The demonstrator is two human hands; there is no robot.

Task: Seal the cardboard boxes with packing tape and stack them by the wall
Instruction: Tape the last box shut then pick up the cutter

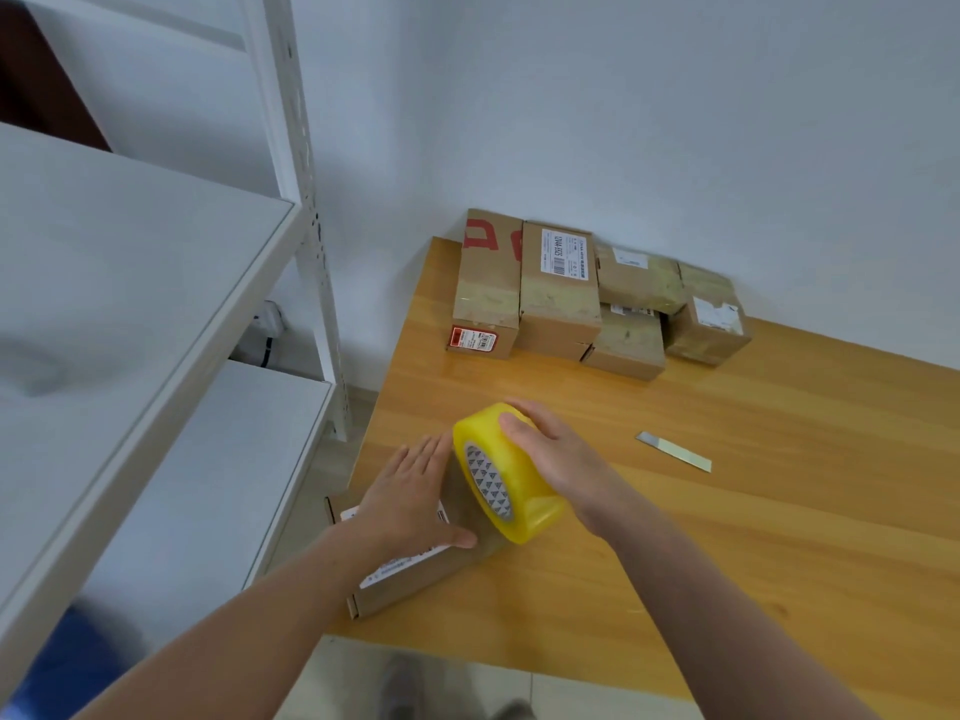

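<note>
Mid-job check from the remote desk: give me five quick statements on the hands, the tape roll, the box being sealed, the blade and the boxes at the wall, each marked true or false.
1. The right hand grips the yellow tape roll. True.
2. The left hand rests flat on the cardboard box. True.
3. The blade lies on top of that box. False: it lies on the wooden table, to the right of the hands.
4. No boxes stand by the wall yet. False: several taped boxes sit against it.
5. The box being taped lies mid-table. False: it sits at the table's left edge.
</note>
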